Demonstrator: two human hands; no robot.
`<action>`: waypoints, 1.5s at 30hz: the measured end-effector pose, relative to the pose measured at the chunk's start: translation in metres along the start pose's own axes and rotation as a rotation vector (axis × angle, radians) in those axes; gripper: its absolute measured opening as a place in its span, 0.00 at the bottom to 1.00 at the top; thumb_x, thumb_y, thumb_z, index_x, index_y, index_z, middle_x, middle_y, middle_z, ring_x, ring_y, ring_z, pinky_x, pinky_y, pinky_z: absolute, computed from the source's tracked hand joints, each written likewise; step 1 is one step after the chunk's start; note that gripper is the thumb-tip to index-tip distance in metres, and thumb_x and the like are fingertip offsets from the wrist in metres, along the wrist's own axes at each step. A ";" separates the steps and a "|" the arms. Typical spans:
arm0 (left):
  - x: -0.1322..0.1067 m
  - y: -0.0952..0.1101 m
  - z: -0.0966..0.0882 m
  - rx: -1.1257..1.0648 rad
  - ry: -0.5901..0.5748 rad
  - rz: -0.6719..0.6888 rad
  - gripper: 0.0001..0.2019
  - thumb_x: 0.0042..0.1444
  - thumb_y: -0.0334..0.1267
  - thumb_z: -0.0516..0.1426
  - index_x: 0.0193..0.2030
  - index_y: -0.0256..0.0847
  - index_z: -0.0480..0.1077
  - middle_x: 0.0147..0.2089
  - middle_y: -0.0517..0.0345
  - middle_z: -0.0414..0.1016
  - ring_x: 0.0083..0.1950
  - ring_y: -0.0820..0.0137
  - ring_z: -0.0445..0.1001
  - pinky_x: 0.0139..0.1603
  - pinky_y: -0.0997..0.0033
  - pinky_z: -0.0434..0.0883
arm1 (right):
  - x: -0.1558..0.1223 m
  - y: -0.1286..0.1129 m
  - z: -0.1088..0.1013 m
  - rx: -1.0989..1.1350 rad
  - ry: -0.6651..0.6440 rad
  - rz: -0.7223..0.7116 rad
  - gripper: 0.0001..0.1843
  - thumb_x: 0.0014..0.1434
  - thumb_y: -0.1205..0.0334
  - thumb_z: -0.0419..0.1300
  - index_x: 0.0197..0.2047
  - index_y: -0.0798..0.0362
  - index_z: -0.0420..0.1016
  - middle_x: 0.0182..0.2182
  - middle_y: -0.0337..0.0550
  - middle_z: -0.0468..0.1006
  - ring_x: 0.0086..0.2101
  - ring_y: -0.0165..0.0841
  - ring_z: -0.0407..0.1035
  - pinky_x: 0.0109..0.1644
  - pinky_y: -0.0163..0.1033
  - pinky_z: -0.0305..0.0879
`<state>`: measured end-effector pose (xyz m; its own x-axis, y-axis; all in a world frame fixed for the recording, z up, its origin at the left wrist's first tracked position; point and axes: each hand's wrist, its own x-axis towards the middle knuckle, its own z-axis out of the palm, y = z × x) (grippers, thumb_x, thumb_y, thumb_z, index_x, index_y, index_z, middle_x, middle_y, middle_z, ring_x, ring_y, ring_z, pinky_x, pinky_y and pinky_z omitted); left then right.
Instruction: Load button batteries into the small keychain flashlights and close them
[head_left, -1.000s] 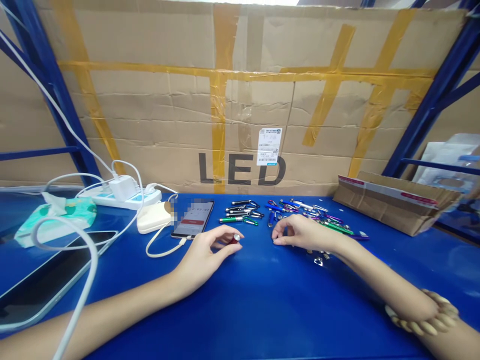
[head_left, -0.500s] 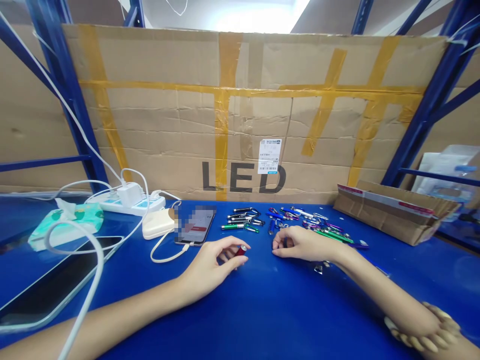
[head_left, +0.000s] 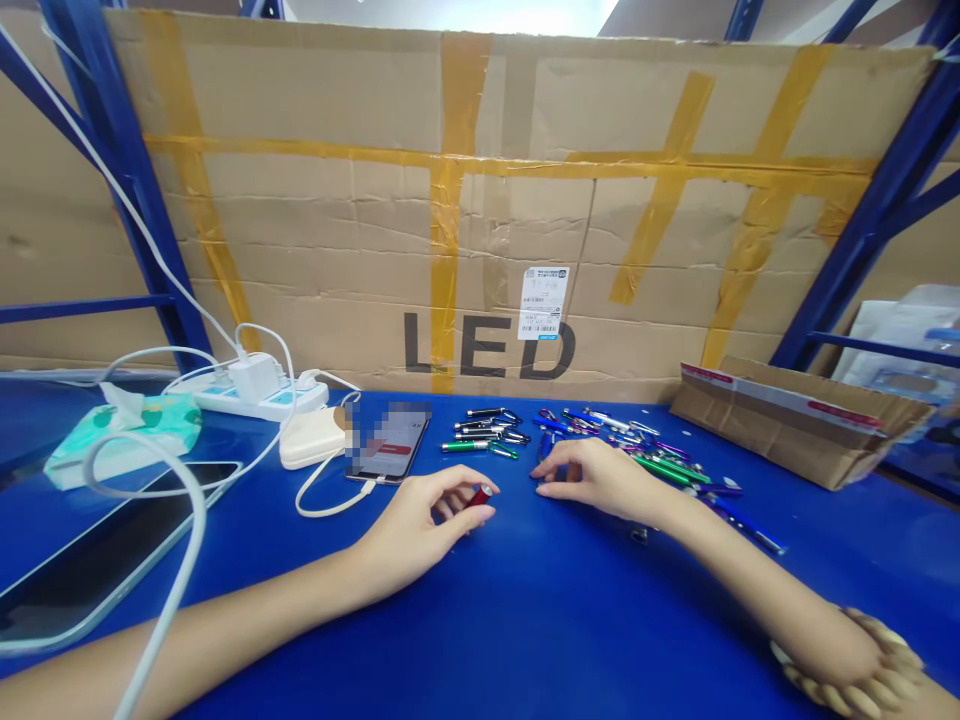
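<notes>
My left hand is closed around a small red metal tube with a silver end, like a keychain flashlight. Most of the tube is hidden by the fingers. To the right, my right hand hovers low over the table with curved fingers, thumb and index slightly apart and nothing visible between them. Just behind its fingers begins a loose heap of blue, purple, silver and green metal tubes, some with clips. Several black tubes and a green one lie side by side in a small group beyond my left hand.
At left lie a large phone, a tissue pack, a power strip and a white cable in the foreground. A smaller phone is plugged in near a cream power bank. An open cardboard box stands at right.
My right hand has shifted slightly left, and its thumb and index are a little further apart. My left hand still holds the red tube. The camera view has tilted slightly down.
</notes>
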<state>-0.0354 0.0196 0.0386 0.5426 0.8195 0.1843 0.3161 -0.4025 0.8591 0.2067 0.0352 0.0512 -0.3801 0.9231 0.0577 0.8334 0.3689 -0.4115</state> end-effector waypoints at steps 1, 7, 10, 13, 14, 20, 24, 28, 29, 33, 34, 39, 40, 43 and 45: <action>0.000 0.000 0.000 0.007 0.000 -0.001 0.09 0.54 0.37 0.56 0.41 0.40 0.71 0.29 0.61 0.72 0.30 0.72 0.70 0.32 0.75 0.66 | 0.000 0.000 0.000 -0.026 0.006 0.002 0.10 0.52 0.55 0.60 0.37 0.48 0.78 0.36 0.39 0.78 0.34 0.33 0.70 0.35 0.35 0.64; 0.000 0.000 0.000 0.008 -0.002 0.004 0.09 0.54 0.38 0.55 0.41 0.40 0.71 0.29 0.61 0.71 0.30 0.72 0.69 0.32 0.75 0.66 | 0.000 0.000 -0.002 -0.043 -0.004 0.030 0.08 0.52 0.56 0.61 0.34 0.48 0.78 0.34 0.37 0.79 0.35 0.33 0.71 0.35 0.34 0.63; 0.000 0.000 0.001 0.012 -0.001 0.005 0.10 0.54 0.38 0.55 0.41 0.40 0.71 0.29 0.61 0.72 0.30 0.72 0.69 0.32 0.74 0.66 | -0.001 -0.001 -0.002 -0.033 -0.053 0.052 0.09 0.53 0.55 0.60 0.34 0.50 0.76 0.33 0.38 0.78 0.32 0.32 0.70 0.32 0.33 0.62; 0.000 0.001 0.000 0.021 0.000 0.003 0.10 0.54 0.38 0.55 0.41 0.40 0.71 0.29 0.61 0.72 0.30 0.72 0.70 0.32 0.75 0.66 | -0.003 -0.004 -0.003 -0.055 -0.113 0.049 0.09 0.55 0.56 0.58 0.35 0.52 0.74 0.32 0.39 0.77 0.31 0.30 0.69 0.31 0.32 0.61; 0.000 0.001 0.000 0.023 -0.001 0.004 0.10 0.54 0.38 0.55 0.41 0.40 0.71 0.29 0.61 0.72 0.30 0.72 0.70 0.32 0.75 0.66 | -0.003 -0.005 -0.004 -0.063 -0.122 0.047 0.08 0.56 0.57 0.58 0.35 0.52 0.74 0.32 0.39 0.77 0.31 0.30 0.69 0.31 0.32 0.60; -0.002 0.001 -0.001 0.052 0.000 0.015 0.10 0.54 0.39 0.55 0.41 0.40 0.71 0.29 0.60 0.72 0.30 0.72 0.70 0.32 0.74 0.67 | -0.003 -0.006 -0.003 -0.072 -0.107 0.035 0.09 0.55 0.56 0.59 0.34 0.52 0.74 0.31 0.39 0.77 0.31 0.31 0.69 0.31 0.33 0.60; -0.002 0.002 -0.002 0.084 0.005 0.045 0.09 0.54 0.38 0.56 0.41 0.41 0.72 0.33 0.59 0.74 0.33 0.71 0.71 0.34 0.75 0.67 | -0.001 -0.012 0.001 -0.102 0.000 -0.011 0.08 0.54 0.55 0.60 0.32 0.50 0.75 0.32 0.38 0.77 0.32 0.32 0.69 0.32 0.33 0.60; -0.002 0.000 -0.002 0.086 0.009 0.085 0.09 0.54 0.36 0.56 0.41 0.42 0.73 0.35 0.59 0.77 0.35 0.70 0.72 0.36 0.74 0.67 | -0.002 -0.029 0.006 -0.045 0.179 -0.135 0.08 0.56 0.56 0.58 0.33 0.49 0.76 0.32 0.38 0.77 0.30 0.29 0.70 0.32 0.33 0.61; -0.002 0.000 -0.002 0.081 0.010 0.088 0.09 0.53 0.36 0.56 0.41 0.42 0.74 0.36 0.59 0.77 0.36 0.69 0.72 0.37 0.74 0.67 | -0.003 -0.033 0.008 -0.012 0.223 -0.180 0.09 0.57 0.56 0.57 0.34 0.50 0.76 0.32 0.38 0.77 0.30 0.29 0.70 0.31 0.32 0.62; -0.001 -0.001 -0.001 0.061 0.008 0.076 0.09 0.53 0.35 0.56 0.39 0.41 0.75 0.37 0.57 0.79 0.39 0.66 0.74 0.40 0.72 0.68 | -0.007 -0.046 0.014 0.108 0.331 -0.407 0.10 0.60 0.59 0.54 0.38 0.51 0.76 0.32 0.41 0.78 0.31 0.28 0.70 0.31 0.31 0.64; 0.000 -0.001 -0.001 0.048 0.007 0.070 0.09 0.54 0.35 0.55 0.39 0.40 0.75 0.37 0.57 0.79 0.39 0.66 0.75 0.41 0.72 0.69 | -0.008 -0.047 0.017 0.130 0.344 -0.459 0.11 0.60 0.60 0.54 0.39 0.52 0.76 0.32 0.42 0.78 0.31 0.28 0.70 0.31 0.31 0.65; -0.001 -0.001 -0.001 -0.028 -0.027 0.065 0.11 0.55 0.34 0.53 0.43 0.40 0.75 0.39 0.58 0.79 0.40 0.66 0.76 0.43 0.73 0.70 | -0.010 -0.048 0.025 0.128 0.382 -0.605 0.11 0.61 0.62 0.53 0.40 0.52 0.76 0.33 0.43 0.78 0.32 0.28 0.71 0.33 0.32 0.68; -0.001 -0.001 -0.001 -0.029 -0.032 0.069 0.11 0.55 0.34 0.53 0.43 0.40 0.74 0.39 0.58 0.79 0.41 0.66 0.76 0.43 0.73 0.70 | -0.010 -0.048 0.026 0.112 0.382 -0.611 0.11 0.61 0.63 0.53 0.39 0.53 0.76 0.33 0.43 0.78 0.32 0.27 0.72 0.33 0.31 0.68; -0.001 -0.002 -0.002 -0.025 -0.018 0.067 0.12 0.56 0.34 0.53 0.43 0.41 0.74 0.41 0.59 0.79 0.42 0.66 0.76 0.44 0.72 0.70 | -0.011 -0.049 0.026 0.082 0.351 -0.608 0.11 0.61 0.64 0.52 0.39 0.53 0.76 0.35 0.43 0.77 0.32 0.28 0.72 0.33 0.32 0.69; -0.001 -0.002 -0.002 -0.010 0.007 0.064 0.12 0.56 0.34 0.53 0.43 0.42 0.74 0.42 0.59 0.79 0.43 0.65 0.75 0.44 0.72 0.70 | -0.011 -0.051 0.025 0.096 0.312 -0.582 0.11 0.61 0.64 0.52 0.40 0.53 0.76 0.36 0.44 0.77 0.33 0.28 0.71 0.35 0.33 0.68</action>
<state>-0.0385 0.0202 0.0376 0.5562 0.7950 0.2421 0.2733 -0.4501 0.8501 0.1590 0.0033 0.0489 -0.6111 0.5694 0.5498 0.4825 0.8186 -0.3114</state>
